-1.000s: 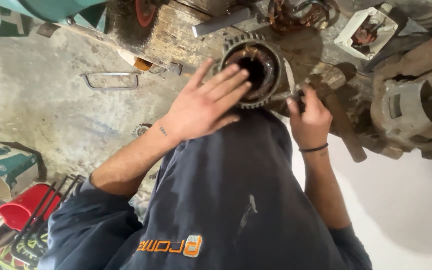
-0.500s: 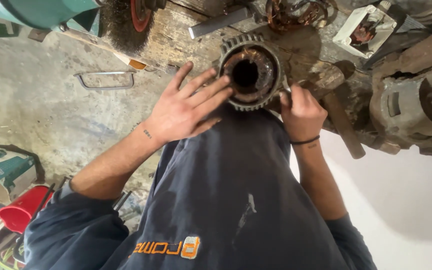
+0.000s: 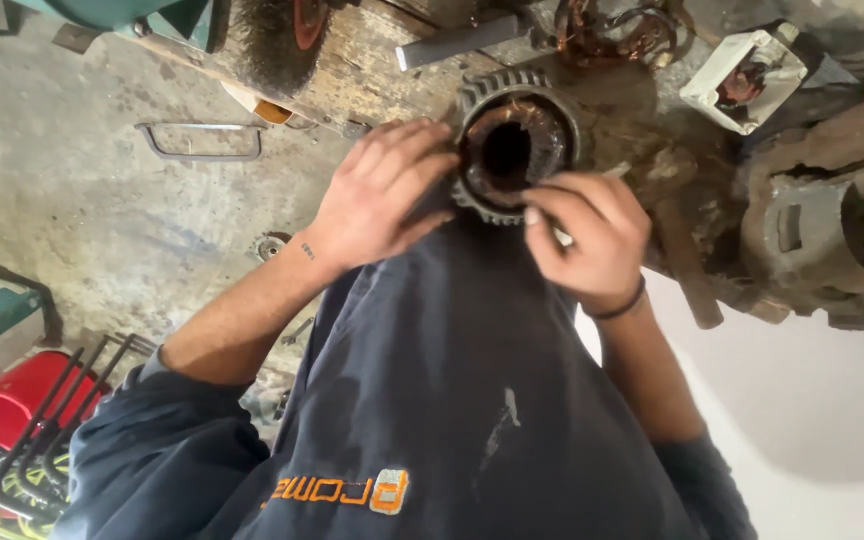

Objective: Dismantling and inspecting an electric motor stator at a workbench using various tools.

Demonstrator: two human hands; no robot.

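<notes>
- The left hand (image 3: 377, 195) lies against the left flank of the motor stator (image 3: 512, 145), fingers curled over its toothed rim, gripping it from the side.
- The right hand (image 3: 592, 235) meets the stator at its near right edge, thumb and forefinger pinched together at the rim; whether they hold a small piece or only press on the rim cannot be told from this view.
- The stator is a round, ribbed metal ring with a dark bore and coppery windings inside. It rests upright on the wooden workbench (image 3: 352, 70), at the far end of the person's lap, bore facing the camera.
- A dark work garment (image 3: 472, 400) fills the near middle of the view, and the stator's near rim touches its top edge.
- To do this well, my judgement is that the left hand should act as the clamp and not turn, so that the ring cannot roll on its teeth while the right hand works.
- The right fingers are best kept on the outer rim and clear of the windings, which look brittle and easily nicked.
- To the right sits a second motor housing (image 3: 812, 240), grimy and well apart from both hands; a hammer handle (image 3: 687, 265) lies between it and the right wrist.
- Far right is a white plastic casing (image 3: 742, 70); to the left, on the concrete floor (image 3: 72, 220), a bent wire handle (image 3: 197, 140); near left, a red tub (image 3: 12, 395) with dark rods.
</notes>
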